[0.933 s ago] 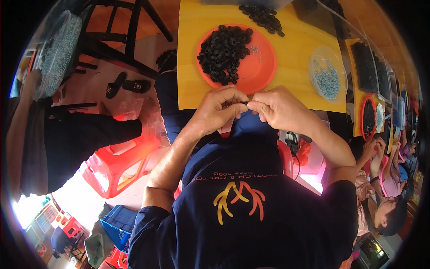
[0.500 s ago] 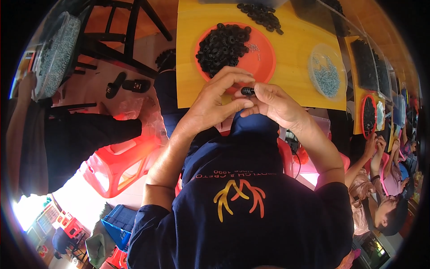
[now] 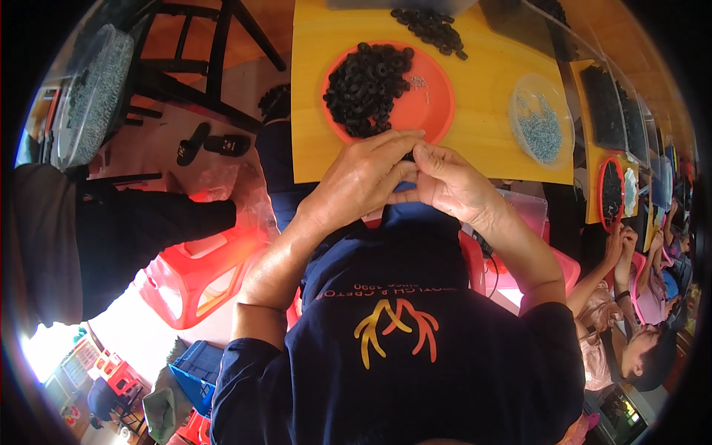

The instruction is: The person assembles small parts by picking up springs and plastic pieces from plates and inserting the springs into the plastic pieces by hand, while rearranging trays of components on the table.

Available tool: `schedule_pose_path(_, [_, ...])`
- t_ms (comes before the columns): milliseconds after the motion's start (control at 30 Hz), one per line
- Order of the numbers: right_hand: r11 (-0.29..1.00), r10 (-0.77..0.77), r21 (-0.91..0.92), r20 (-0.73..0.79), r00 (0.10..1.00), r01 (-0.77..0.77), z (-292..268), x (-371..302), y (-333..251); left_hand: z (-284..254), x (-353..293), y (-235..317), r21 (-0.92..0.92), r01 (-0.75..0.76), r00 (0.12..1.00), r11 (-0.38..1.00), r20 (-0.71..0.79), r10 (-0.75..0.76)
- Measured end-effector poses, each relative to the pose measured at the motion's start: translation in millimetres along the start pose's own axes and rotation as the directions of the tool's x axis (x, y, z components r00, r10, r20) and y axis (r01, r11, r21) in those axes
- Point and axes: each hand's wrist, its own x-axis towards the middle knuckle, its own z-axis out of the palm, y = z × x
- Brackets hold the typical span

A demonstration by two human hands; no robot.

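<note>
Because our fingers cover most of it, we see only a dark sliver of the small black piece (image 3: 409,156), dull and too hidden to show its full shape. It sits between our hands, just off the near edge of the yellow rectangular counter (image 3: 482,96). Our right hand (image 3: 449,178) pinches it at the thumb, the lower fingers loosely spread; our left hand (image 3: 367,174) curves over it, and we cannot tell whether those fingertips grip it too. That left hand also overlaps the near rim of the round orange-red plastic dish (image 3: 429,115), where we have a heap of black ring-shaped parts (image 3: 367,89) beside tiny silvery bits (image 3: 419,83). To the right stands a clear round plastic tub (image 3: 528,87) of blue-grey pieces (image 3: 541,135); more loose black parts (image 3: 432,31) lie beyond the dish.
</note>
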Motion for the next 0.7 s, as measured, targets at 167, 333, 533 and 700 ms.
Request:
schedule_pose_path(167, [0.997,-0.073,0.008,-0.003,0.997,0.073,-7,-11,4,-19,28,1,-0.052,-0.055,0.998,0.997,0.029,0.057])
schedule_pose_path(333, [0.991,-0.090,-0.115,-0.123,0.988,0.076,-11,-20,2,-68,128,-9,-0.110,0.052,0.961,0.993,-0.264,-0.080])
schedule_pose_path(533, [0.963,-0.155,-0.249,-0.190,0.969,0.105,-13,-26,-11,-132,227,-6,0.123,0.224,0.932,0.967,-0.316,-0.175])
schedule_pose_path(700, [0.645,-0.375,-0.761,-0.229,0.898,0.076,-16,-22,-27,-121,181,-29,-0.062,0.158,0.931,0.985,-0.324,-0.170])
